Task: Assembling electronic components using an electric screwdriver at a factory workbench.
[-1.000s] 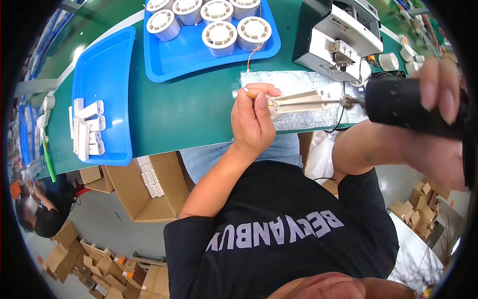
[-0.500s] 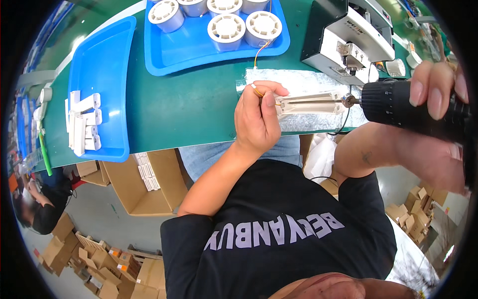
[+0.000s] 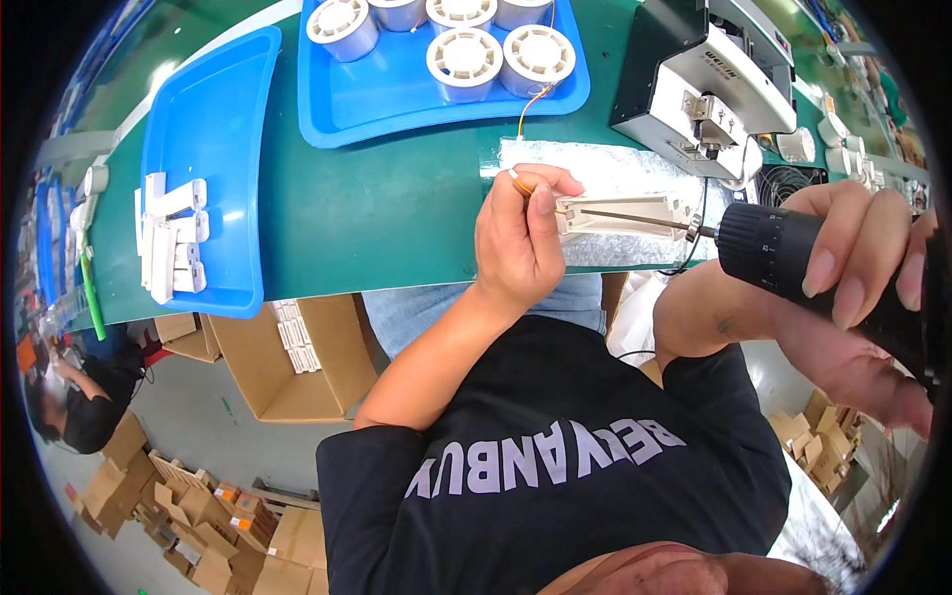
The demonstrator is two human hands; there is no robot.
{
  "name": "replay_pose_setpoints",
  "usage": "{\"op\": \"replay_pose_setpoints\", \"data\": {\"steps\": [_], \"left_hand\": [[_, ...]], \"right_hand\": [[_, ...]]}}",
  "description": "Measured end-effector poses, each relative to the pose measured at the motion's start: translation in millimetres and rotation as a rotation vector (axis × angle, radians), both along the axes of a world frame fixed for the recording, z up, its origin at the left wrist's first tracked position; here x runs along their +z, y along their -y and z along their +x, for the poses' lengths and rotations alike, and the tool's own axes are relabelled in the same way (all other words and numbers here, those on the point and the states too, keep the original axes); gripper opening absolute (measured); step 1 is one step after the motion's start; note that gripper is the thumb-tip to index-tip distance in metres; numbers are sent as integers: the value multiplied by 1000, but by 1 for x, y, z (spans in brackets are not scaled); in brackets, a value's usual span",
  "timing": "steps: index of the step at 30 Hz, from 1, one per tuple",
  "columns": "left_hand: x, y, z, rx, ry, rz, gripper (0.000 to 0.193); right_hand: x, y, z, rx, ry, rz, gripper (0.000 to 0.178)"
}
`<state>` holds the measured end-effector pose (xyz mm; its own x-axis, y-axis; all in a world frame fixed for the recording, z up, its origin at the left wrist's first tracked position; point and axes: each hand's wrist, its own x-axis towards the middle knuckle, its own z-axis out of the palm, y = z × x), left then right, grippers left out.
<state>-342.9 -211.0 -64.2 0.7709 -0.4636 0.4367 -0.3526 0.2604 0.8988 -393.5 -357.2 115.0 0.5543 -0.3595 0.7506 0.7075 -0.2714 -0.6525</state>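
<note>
My left hand [image 3: 518, 243] is closed around the left end of a long white plastic housing [image 3: 635, 212]. A thin yellow-orange wire [image 3: 523, 186] with a white tip comes out between its fingers. My right hand [image 3: 863, 263] grips a black power screwdriver [image 3: 769, 243] at the right. The screwdriver's long bit [image 3: 625, 217] lies along the inside of the housing and points toward my left hand. Its tip is close to my left fingers; a screw there cannot be made out. A silvery protective sheet [image 3: 595, 164] lies on the table beneath the housing.
Several round white parts stand in a blue tray [image 3: 372, 129] at the back. Another blue tray [image 3: 223, 149] at the left holds white plastic pieces [image 3: 174, 243]. A black-and-white machine [image 3: 684, 89] stands at the back right, near a black cable [image 3: 702, 198]. An open cardboard box [image 3: 288, 392] sits below the table edge.
The screwdriver and my right hand have tilted and shifted slightly. The view has moved a little, so the trays and machine appear farther right. Both hands keep their holds.
</note>
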Motion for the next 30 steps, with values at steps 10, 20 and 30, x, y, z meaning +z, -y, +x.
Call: {"op": "replay_pose_setpoints", "data": {"steps": [10,20,30], "left_hand": [[27,-2,18,-95,-91,175,17],[87,34,234,151,-759,-305,24],[86,-51,289,348,30,397,29]], "right_hand": [[21,-2,-28,284,194,300,60],[-5,20,-31,-43,44,116,73],[-27,1,-13,-834,203,-70,49]]}}
